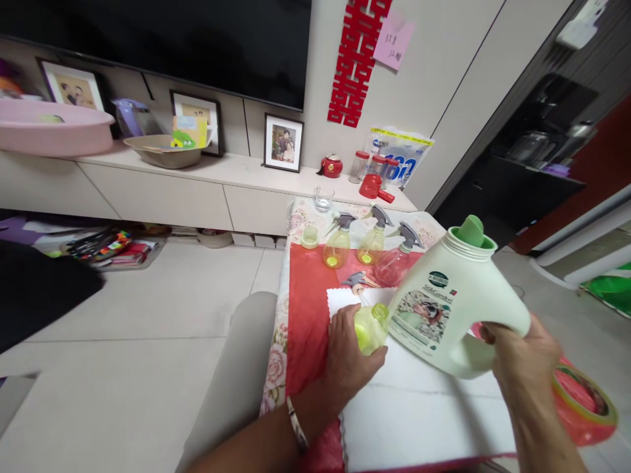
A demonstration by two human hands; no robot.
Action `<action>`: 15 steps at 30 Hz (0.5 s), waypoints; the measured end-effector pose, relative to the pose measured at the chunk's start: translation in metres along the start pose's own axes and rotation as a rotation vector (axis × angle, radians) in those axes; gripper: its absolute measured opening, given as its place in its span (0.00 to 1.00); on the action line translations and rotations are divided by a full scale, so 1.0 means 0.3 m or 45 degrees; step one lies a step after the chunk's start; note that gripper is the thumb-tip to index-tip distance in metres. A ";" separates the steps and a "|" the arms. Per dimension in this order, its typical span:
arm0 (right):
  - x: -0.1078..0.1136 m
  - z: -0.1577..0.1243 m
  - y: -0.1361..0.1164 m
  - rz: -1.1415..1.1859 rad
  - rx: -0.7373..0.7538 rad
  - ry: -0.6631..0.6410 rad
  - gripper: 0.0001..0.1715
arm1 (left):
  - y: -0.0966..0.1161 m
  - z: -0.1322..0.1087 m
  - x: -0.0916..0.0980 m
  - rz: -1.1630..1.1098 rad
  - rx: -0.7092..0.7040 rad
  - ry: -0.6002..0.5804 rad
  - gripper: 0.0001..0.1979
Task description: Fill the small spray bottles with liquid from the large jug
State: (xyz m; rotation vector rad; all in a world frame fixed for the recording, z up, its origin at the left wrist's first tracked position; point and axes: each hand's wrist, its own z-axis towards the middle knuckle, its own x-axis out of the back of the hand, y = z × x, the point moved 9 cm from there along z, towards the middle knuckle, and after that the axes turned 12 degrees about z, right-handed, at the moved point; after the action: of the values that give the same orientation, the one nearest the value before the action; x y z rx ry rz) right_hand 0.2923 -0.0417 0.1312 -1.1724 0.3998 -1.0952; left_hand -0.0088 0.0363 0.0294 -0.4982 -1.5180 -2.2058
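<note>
My left hand point(348, 358) is wrapped round a small yellow-green spray bottle point(371, 328) with its top off, tilted over the white mat point(419, 420). My right hand point(522, 355) grips the handle of a large pale green detergent jug point(438, 309). The jug is uncapped, showing a green spout point(472, 231), and leans a little; its neck is above and to the right of the small bottle. A grey spray head point(355, 281) lies just behind the small bottle. Farther back stand two yellowish spray bottles point(338, 246) and a pink spray bottle point(394, 263), all with grey triggers.
A green cap point(309, 237) and a glass cup point(323, 199) stand at the table's back left. Behind is a ledge point(246, 177) with a red pot point(332, 165), jars, a red scoop point(371, 186) and framed pictures. A red basin point(584, 404) sits at the right.
</note>
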 end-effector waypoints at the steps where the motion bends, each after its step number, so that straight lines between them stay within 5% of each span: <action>1: 0.029 0.005 -0.018 -0.005 -0.028 0.035 0.13 | 0.001 -0.001 0.000 -0.002 -0.004 -0.004 0.38; 7: 0.162 0.009 -0.148 -0.160 -0.181 0.129 0.15 | 0.006 -0.007 -0.006 -0.050 -0.029 -0.083 0.39; 15: 0.228 0.013 -0.267 -0.661 -0.002 -0.121 0.25 | -0.009 -0.014 -0.024 -0.060 0.000 -0.112 0.39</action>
State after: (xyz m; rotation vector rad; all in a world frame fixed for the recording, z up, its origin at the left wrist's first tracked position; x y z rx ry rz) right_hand 0.2889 -0.0960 0.2216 -1.3629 0.0153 -1.4747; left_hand -0.0043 0.0341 0.0220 -0.5718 -1.5901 -2.2464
